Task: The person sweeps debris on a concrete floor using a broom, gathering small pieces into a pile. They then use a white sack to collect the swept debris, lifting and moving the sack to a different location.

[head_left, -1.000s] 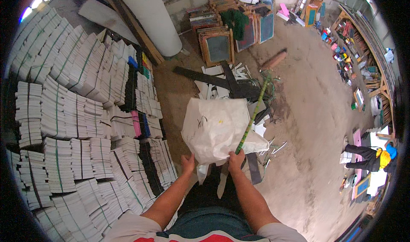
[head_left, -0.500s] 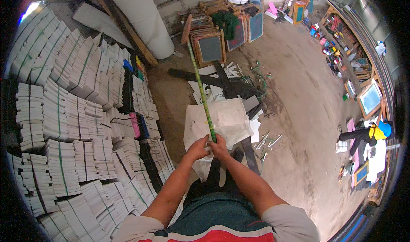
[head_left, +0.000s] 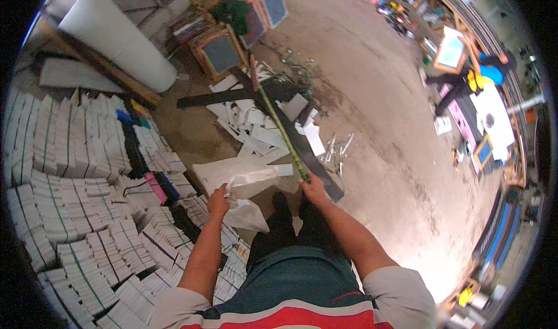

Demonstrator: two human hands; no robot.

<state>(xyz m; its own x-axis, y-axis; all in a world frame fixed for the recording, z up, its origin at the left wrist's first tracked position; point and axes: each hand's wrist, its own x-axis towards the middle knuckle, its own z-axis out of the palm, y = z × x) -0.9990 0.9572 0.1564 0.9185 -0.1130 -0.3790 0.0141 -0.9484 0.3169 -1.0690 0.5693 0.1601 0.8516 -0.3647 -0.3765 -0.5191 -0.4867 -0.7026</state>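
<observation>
My right hand point(head_left: 314, 189) is closed round the near end of a long green-and-yellow pole point(head_left: 281, 127). The pole slants away over the scrap and carries a narrow reddish-brown head point(head_left: 253, 73) at its far end; the kind of tool is unclear. On the left, my left hand point(head_left: 218, 201) pinches the edge of a whitish plastic sack point(head_left: 247, 213), which hangs and spreads ahead of my feet. White offcuts point(head_left: 253, 132) and dark strips point(head_left: 218, 98) lie on the floor beneath and beyond the pole.
Strapped stacks of white sheets point(head_left: 72, 210) fill the left side. Framed screens point(head_left: 221, 53) lean at the back, near a large white roll point(head_left: 113, 36). At the far right, a person in dark clothes point(head_left: 465, 82) handles a frame point(head_left: 450, 50) beside a table.
My left hand has left the pole and drawn the sack to the left. The right hand keeps the pole, whose far end has come nearer. My view has turned to the right.
</observation>
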